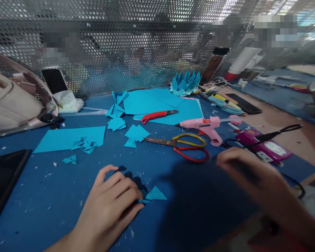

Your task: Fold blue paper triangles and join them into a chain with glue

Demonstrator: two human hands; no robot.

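Observation:
My left hand (pixel 115 197) rests on the blue tabletop, its thumb and bent fingers closed on a small folded piece of blue paper (pixel 155 194). A pointed triangular flap of that piece sticks out to the right of the fingertips. To the right, my right hand (pixel 254 175) is raised over the table, slightly blurred. Its fingers curl in toward the thumb, and I see nothing between them. Just beyond it are a pink glue gun (pixel 211 126) and scissors (pixel 190 147) with yellow and red handles. More folded blue paper pieces (pixel 137 134) lie ahead of my left hand.
A red-handled cutter (pixel 156 116) lies on blue paper sheets (pixel 157 99). Behind stands a spiky blue paper ring (pixel 186 83). A purple power strip (pixel 265 147) sits right; a dark phone (pixel 6 178) and pale bag (pixel 13 94) are left. Perforated metal (pixel 107 59) closes the back.

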